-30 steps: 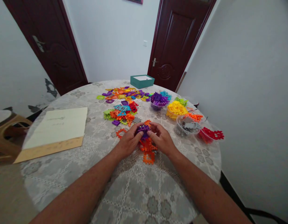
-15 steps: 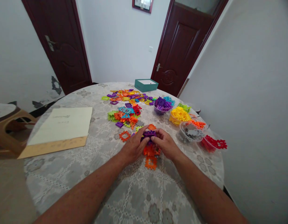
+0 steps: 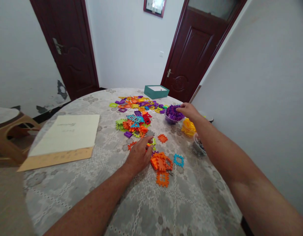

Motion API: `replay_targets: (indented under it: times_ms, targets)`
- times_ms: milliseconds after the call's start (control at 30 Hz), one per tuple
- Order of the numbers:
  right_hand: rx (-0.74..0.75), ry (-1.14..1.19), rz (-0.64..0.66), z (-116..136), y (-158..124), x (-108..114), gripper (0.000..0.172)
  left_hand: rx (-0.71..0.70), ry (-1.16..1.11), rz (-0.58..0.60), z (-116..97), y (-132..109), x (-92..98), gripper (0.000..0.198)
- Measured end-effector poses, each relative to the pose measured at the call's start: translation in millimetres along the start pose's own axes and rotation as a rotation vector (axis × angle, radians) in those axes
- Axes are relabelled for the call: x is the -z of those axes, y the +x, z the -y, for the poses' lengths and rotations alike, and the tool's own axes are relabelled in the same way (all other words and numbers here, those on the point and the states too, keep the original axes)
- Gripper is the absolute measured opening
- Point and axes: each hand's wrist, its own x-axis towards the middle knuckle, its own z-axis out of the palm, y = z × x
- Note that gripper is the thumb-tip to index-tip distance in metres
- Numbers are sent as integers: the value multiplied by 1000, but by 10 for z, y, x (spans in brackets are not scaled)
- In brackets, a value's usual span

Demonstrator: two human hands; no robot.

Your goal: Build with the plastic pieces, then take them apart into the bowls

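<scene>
My right hand (image 3: 190,111) reaches over the clear bowl (image 3: 171,121) of purple interlocking building pieces (image 3: 173,112). Its thumb and fingers close on purple pieces at the bowl's top; whether these are apart from the heap is hard to see. On the near side, my left hand (image 3: 141,154) rests low over the table, thumb and forefinger apart. Yellow-green and orange pieces show just beyond its fingers. Beside it lies a small heap of orange pieces (image 3: 161,162), with an orange window-like square (image 3: 162,179) in front and a blue square frame (image 3: 179,160) to the right.
Mixed pieces (image 3: 134,123) lie mid-table, with another spread (image 3: 139,103) behind. A green box (image 3: 156,93) stands at the back. Right of the purple bowl are a yellow-filled bowl (image 3: 188,127) and a grey-filled bowl (image 3: 198,147), partly behind my forearm. Paper (image 3: 70,132) lies left.
My right hand has moved from the near heap, away and right, to the purple bowl. The purple pieces between both hands are gone from there. My left hand stays near the heap.
</scene>
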Motion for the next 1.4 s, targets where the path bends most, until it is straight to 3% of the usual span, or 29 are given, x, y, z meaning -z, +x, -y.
replay_targets:
  times_ms: [200,533,667,800,867,967,1033,1100,1233,1400]
  targets:
    - [-2,-252,93,-44,211,-195,22,-6,25,-20,-11,9,42,34]
    - [19,-343,-54,-129,255,-224,34,-41,71,-1,13,10,21,25]
    - [59,-305,-127,-93,101,-201,31,-36,86,-22,19,15,28,24]
    - [220,-141,-307,8,-370,-208,32,-59,94,-63,7,43,82,26]
    - [316,-15,-237,45,-723,-257,31,-48,114,-100,13,72,128,27]
    - [371,80,50,55,-1277,-413,26,4,173,-130,58,107,178,31]
    - [368,84,194,42,-1585,-555,25,-2,228,-94,101,109,180,33]
    - [369,95,255,30,-1812,-686,25,-47,298,17,133,91,165,34]
    - [422,82,344,32,-2043,-805,22,-95,444,239,137,48,153,38]
    - [518,69,419,12,-2082,-771,19,-49,519,249,126,65,200,32]
